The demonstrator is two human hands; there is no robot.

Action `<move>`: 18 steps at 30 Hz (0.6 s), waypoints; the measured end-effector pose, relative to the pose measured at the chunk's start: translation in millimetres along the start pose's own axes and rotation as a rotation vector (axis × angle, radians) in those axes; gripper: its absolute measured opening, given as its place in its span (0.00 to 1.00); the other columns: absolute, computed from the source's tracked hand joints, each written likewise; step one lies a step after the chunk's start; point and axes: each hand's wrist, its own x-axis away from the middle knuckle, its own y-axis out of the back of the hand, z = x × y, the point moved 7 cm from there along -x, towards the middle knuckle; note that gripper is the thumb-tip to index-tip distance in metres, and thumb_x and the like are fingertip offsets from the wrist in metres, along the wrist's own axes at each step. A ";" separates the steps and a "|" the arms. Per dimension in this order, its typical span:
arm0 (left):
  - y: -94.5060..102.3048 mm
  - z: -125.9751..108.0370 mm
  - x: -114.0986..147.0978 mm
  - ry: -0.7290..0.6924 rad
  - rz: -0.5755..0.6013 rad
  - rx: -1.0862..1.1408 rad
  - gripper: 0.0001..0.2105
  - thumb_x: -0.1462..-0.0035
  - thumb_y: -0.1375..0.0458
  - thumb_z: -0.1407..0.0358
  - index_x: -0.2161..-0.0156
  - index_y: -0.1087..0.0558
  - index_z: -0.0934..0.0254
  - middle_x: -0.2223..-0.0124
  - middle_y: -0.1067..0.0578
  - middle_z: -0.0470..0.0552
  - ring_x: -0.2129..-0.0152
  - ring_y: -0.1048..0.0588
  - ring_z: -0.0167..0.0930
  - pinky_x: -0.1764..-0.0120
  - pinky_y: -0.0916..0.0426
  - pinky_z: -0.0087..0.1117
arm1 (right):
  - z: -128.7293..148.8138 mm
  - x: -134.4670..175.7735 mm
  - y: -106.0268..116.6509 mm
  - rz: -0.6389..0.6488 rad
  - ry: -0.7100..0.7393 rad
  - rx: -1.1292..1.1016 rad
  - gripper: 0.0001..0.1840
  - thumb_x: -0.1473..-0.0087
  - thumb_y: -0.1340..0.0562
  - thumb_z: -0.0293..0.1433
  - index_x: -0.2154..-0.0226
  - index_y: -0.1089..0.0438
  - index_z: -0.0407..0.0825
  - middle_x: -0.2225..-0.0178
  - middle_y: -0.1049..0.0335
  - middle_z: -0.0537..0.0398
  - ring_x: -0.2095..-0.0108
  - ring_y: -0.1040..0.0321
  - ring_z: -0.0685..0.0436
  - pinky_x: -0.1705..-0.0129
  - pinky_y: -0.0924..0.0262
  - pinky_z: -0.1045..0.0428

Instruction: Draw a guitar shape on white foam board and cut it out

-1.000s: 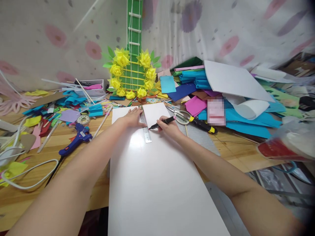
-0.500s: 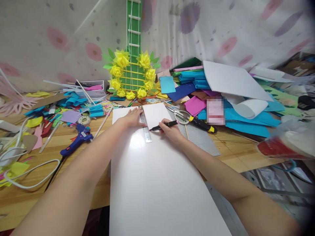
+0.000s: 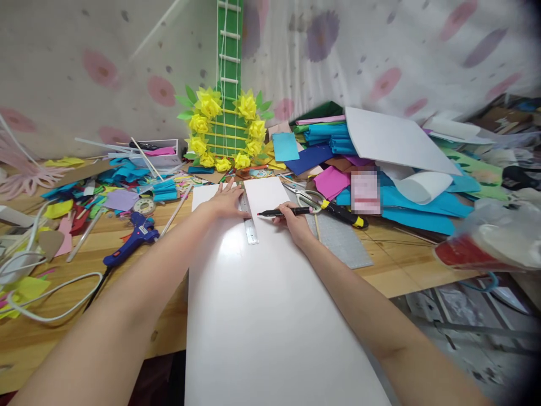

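Note:
A long white board (image 3: pixel 249 316) runs from the foreground to the back of the table. On its far part lies a metal ruler (image 3: pixel 251 230), which my left hand (image 3: pixel 228 203) presses flat with fingers spread. Right of the ruler is a smaller white sheet (image 3: pixel 266 194). In my right hand (image 3: pixel 295 223) is a black marker (image 3: pixel 296 211), its reddish tip pointing left at the ruler, a little to the right of the ruler's edge. Whether the tip touches the surface I cannot tell.
Scissors (image 3: pixel 307 197) and a yellow-black utility knife (image 3: pixel 346 215) lie right of the board, by a grey mat (image 3: pixel 344 248). At left rests a blue glue gun (image 3: pixel 131 239). A guitar shape with yellow paper flowers (image 3: pixel 209 103) stands behind. Coloured paper (image 3: pixel 332 181) is piled at right.
The marker has shifted slightly right and up, away from the ruler's edge, and lies more level. My left hand and the ruler have stayed in place.

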 end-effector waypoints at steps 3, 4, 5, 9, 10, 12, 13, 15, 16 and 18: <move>-3.9 -4.7 9.2 -0.010 0.023 -0.009 0.51 0.60 0.48 0.36 0.36 0.51 0.65 0.33 0.54 0.57 0.36 0.67 0.42 0.39 0.72 0.48 | 0.8 0.5 -0.7 0.007 -0.003 -0.023 0.15 0.53 0.43 0.45 0.76 0.38 0.50 0.81 0.34 0.61 0.76 0.35 0.52 0.68 0.37 0.55; -5.7 -5.9 12.9 -0.012 0.023 -0.002 0.51 0.60 0.48 0.36 0.36 0.52 0.66 0.33 0.55 0.57 0.36 0.66 0.42 0.39 0.72 0.47 | 0.6 0.8 -0.3 0.002 -0.007 -0.023 0.15 0.54 0.43 0.45 0.76 0.38 0.50 0.81 0.34 0.61 0.76 0.35 0.52 0.68 0.37 0.55; -7.4 -6.9 16.8 -0.012 0.019 0.008 0.50 0.59 0.49 0.36 0.35 0.52 0.66 0.33 0.55 0.57 0.36 0.66 0.41 0.39 0.72 0.47 | 0.3 1.0 -0.1 -0.003 -0.009 -0.022 0.15 0.54 0.42 0.45 0.76 0.37 0.50 0.82 0.34 0.61 0.76 0.35 0.52 0.68 0.37 0.55; -13.7 -9.8 29.5 -0.010 0.008 0.024 0.48 0.56 0.51 0.37 0.35 0.55 0.63 0.33 0.56 0.55 0.36 0.65 0.40 0.39 0.71 0.46 | -1.8 0.9 0.0 -0.009 -0.004 -0.050 0.13 0.54 0.41 0.43 0.76 0.37 0.50 0.82 0.34 0.62 0.77 0.35 0.53 0.68 0.37 0.55; -14.6 -10.4 31.3 -0.009 0.006 0.018 0.47 0.55 0.51 0.38 0.35 0.55 0.63 0.33 0.56 0.55 0.36 0.65 0.39 0.39 0.70 0.46 | -2.4 0.7 -0.1 -0.009 -0.003 -0.056 0.13 0.53 0.41 0.42 0.76 0.37 0.50 0.82 0.33 0.62 0.77 0.35 0.53 0.68 0.38 0.55; -14.9 -11.1 32.8 -0.014 -0.002 0.000 0.46 0.54 0.52 0.38 0.35 0.54 0.63 0.33 0.54 0.55 0.36 0.64 0.39 0.39 0.71 0.46 | -3.1 0.3 -0.7 -0.002 0.005 -0.059 0.13 0.53 0.42 0.42 0.76 0.36 0.49 0.82 0.33 0.62 0.78 0.36 0.53 0.68 0.38 0.55; -14.3 -11.2 32.5 -0.021 -0.009 -0.013 0.46 0.54 0.52 0.38 0.35 0.53 0.63 0.33 0.54 0.55 0.36 0.64 0.39 0.39 0.72 0.46 | -3.1 0.2 -1.2 0.005 0.010 -0.060 0.12 0.53 0.42 0.41 0.76 0.36 0.49 0.82 0.33 0.61 0.78 0.36 0.53 0.68 0.38 0.55; -12.1 -9.2 30.3 -0.021 -0.028 -0.041 0.45 0.54 0.53 0.37 0.36 0.51 0.63 0.33 0.52 0.55 0.36 0.64 0.39 0.39 0.73 0.47 | -2.5 0.4 -2.0 0.013 0.020 -0.061 0.12 0.53 0.42 0.41 0.76 0.36 0.49 0.82 0.33 0.62 0.78 0.36 0.53 0.69 0.38 0.55; -10.6 -7.0 28.8 -0.011 -0.037 -0.055 0.45 0.54 0.54 0.37 0.36 0.51 0.63 0.33 0.51 0.55 0.36 0.64 0.40 0.40 0.74 0.47 | -2.2 0.6 -2.0 0.013 0.023 -0.060 0.12 0.53 0.42 0.41 0.76 0.36 0.49 0.82 0.33 0.62 0.78 0.36 0.53 0.69 0.38 0.55; -8.1 -1.7 25.8 0.013 -0.045 -0.077 0.45 0.53 0.54 0.37 0.36 0.51 0.65 0.33 0.51 0.56 0.36 0.64 0.40 0.40 0.74 0.48 | -1.9 1.1 -1.4 0.004 0.021 -0.060 0.12 0.53 0.42 0.41 0.76 0.37 0.49 0.83 0.33 0.62 0.78 0.36 0.53 0.70 0.39 0.55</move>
